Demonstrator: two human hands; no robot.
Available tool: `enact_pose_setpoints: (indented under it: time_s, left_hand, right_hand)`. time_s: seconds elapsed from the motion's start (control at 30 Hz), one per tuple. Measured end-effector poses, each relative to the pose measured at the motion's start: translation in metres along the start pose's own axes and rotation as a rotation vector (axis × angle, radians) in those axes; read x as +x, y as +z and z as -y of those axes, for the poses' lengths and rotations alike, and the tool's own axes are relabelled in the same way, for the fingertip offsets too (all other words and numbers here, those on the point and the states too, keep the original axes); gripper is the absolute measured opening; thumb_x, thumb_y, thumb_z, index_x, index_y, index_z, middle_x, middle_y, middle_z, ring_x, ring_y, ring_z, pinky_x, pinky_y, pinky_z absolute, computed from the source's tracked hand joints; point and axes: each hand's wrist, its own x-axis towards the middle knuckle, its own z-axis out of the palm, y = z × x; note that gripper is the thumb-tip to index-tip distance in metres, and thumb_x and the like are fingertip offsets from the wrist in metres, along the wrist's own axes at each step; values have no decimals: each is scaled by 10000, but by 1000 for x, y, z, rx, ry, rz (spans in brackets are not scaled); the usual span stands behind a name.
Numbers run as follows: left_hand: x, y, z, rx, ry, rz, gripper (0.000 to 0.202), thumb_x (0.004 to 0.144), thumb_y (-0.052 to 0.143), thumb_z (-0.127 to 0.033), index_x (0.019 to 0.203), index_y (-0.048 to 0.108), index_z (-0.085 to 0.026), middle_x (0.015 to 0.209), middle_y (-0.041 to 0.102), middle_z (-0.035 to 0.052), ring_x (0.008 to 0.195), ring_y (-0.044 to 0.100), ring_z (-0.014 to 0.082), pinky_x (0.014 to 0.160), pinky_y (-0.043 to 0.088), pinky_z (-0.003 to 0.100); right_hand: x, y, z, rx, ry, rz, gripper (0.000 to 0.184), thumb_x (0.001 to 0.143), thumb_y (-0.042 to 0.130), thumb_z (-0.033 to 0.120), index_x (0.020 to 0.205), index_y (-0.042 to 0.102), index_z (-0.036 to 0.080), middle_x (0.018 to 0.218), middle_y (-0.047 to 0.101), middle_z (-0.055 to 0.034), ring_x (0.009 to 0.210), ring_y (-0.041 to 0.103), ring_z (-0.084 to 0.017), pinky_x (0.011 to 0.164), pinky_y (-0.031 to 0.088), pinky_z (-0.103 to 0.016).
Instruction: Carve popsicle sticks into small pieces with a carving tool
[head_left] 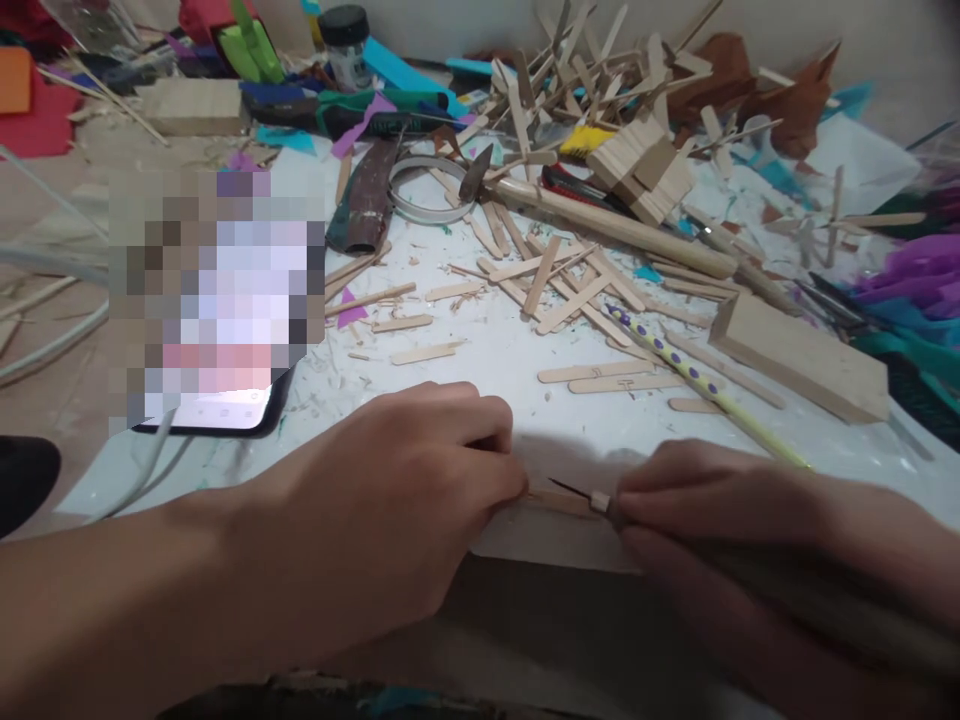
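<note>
Near the front edge of the white work surface [487,365], my left hand [420,490] is closed, its thumb and fingers pinching one end of a wooden craft stick [561,499]. The stick's other end sticks out to the right. My right hand [720,500] grips a craft knife [601,502], whose thin blade points left, just over the stick. Whether the blade touches the wood I cannot tell. Most of the knife's handle is hidden by my fingers or blurred. Two loose craft sticks [626,384] lie a little beyond my right hand.
A lit phone [225,415] with a cable lies at the left, partly blurred. Behind my hands are a hammer [615,225], a metal ring [394,190], a dotted pencil [671,360] and a wooden block [802,360]. A heap of craft sticks [517,110] stands at the back.
</note>
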Motion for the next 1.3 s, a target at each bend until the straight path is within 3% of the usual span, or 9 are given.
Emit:
enact_pose_setpoints:
  time_s: [0.1, 0.23, 0.37, 0.47, 0.6, 0.73, 0.93, 1.13, 1.3]
  left_hand:
    - [-1, 0, 1, 31, 41, -1, 380, 1056, 536, 3, 947, 854, -176, 983, 806, 40, 890, 685, 213, 809, 558, 334]
    - [-2, 0, 3, -23, 40, -23, 410, 1064, 497, 3, 980, 854, -183, 986, 796, 30, 893, 686, 207, 807, 549, 330]
    - [-2, 2, 5, -65, 52, -36, 425, 1053, 479, 11, 930, 833, -190, 987, 790, 32, 867, 682, 198, 784, 530, 330]
    - [-2, 4, 6, -43, 44, -40, 473, 1060, 453, 36, 823, 790, -194, 990, 796, 37, 873, 695, 180, 762, 521, 305]
    - [-3, 8, 7, -97, 45, -52, 471, 1104, 451, -12, 844, 794, -204, 1005, 789, 31, 864, 690, 162, 736, 525, 259]
    - [-3, 8, 9, -109, 50, -67, 424, 1111, 461, -45, 950, 814, -216, 1030, 782, 23, 875, 682, 167, 754, 531, 263]
    - [-3, 7, 9, -113, 14, -41, 416, 1079, 497, 8, 924, 814, -211, 1036, 788, 17, 915, 691, 167, 815, 548, 266]
    - [-7, 13, 13, -128, 65, -71, 368, 1021, 538, 19, 927, 783, -239, 1049, 789, 15, 910, 666, 180, 798, 542, 241]
    - [-4, 11, 12, -140, 83, -94, 403, 1081, 492, 5, 888, 778, -203, 965, 760, 14, 869, 654, 160, 782, 505, 255]
  right_hand:
    - [15, -5, -1, 161, 166, -15, 89, 923, 903, 335, 867, 863, 390, 866, 887, 30, 690, 833, -217, 509, 629, -247]
    - [31, -8, -1, 295, 263, 67, 152, 836, 941, 338, 708, 861, 347, 746, 852, 17, 584, 762, -182, 501, 602, -226]
    - [34, -9, 1, 240, 299, 162, 184, 833, 912, 377, 664, 866, 318, 700, 845, -27, 505, 702, -202, 382, 450, -256]
    - [31, -10, -2, 260, 308, 201, 198, 875, 921, 416, 713, 877, 312, 749, 862, -44, 546, 716, -219, 383, 398, -276]
    - [29, -11, -6, 252, 300, 245, 239, 919, 915, 464, 755, 876, 295, 778, 862, -57, 575, 722, -224, 386, 369, -292]
    - [30, -11, -9, 213, 263, 256, 248, 952, 894, 487, 781, 875, 309, 802, 870, -41, 610, 741, -226, 404, 387, -298]
    - [31, -12, -11, 205, 226, 264, 253, 961, 887, 506, 786, 868, 324, 828, 879, -30, 657, 767, -250, 438, 445, -320]
    - [32, -12, -10, 187, 219, 272, 273, 959, 890, 542, 793, 875, 326, 818, 872, -29, 636, 750, -246, 440, 481, -323]
    - [34, -10, -6, 200, 300, 297, 292, 961, 873, 540, 784, 872, 307, 788, 849, -40, 609, 705, -225, 423, 421, -300]
